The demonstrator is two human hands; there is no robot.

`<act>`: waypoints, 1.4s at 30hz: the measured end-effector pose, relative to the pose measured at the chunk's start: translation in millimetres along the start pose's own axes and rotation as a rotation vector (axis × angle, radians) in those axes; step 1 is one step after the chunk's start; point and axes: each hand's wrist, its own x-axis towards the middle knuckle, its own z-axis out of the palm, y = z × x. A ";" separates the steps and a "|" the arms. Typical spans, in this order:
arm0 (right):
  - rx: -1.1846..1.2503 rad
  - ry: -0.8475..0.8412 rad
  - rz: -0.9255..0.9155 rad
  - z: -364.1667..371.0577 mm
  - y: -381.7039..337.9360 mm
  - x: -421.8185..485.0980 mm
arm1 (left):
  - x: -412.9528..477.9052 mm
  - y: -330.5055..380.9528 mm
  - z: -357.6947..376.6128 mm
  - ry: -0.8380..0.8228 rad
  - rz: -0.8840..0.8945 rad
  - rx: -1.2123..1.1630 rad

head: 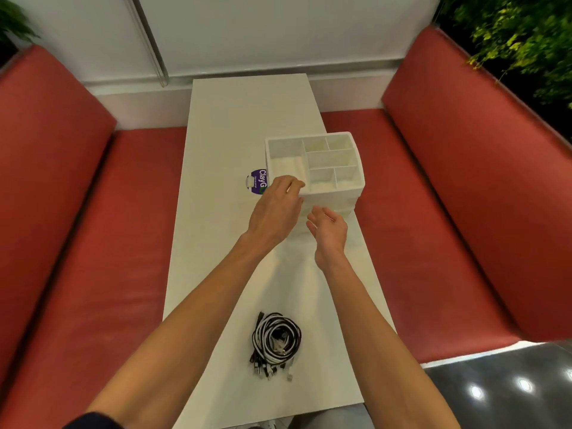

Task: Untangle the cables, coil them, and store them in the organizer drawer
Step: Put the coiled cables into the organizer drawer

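A white plastic organizer with several open top compartments and drawers below stands on the white table, right of centre. My left hand rests on its near left corner, fingers curled over the top edge. My right hand hovers in front of the drawer fronts, fingers relaxed and holding nothing. A tangled bundle of black and white cables lies near the table's front edge, between my forearms and untouched.
A purple round sticker lies on the table left of the organizer. Red padded benches run along both sides of the narrow table. A white wall stands behind, with green plants at the upper corners.
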 end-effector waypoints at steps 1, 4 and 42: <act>0.023 -0.012 0.023 4.5 -2.1 4.0 | 5.9 -4.0 4.4 -0.047 0.000 0.017; 0.092 -0.043 0.071 14.3 -5.5 9.6 | 14.8 -15.8 14.5 -0.132 -0.022 0.038; 0.226 0.053 0.100 -56.2 36.9 -61.2 | 17.1 -19.8 17.2 -0.141 -0.167 -0.093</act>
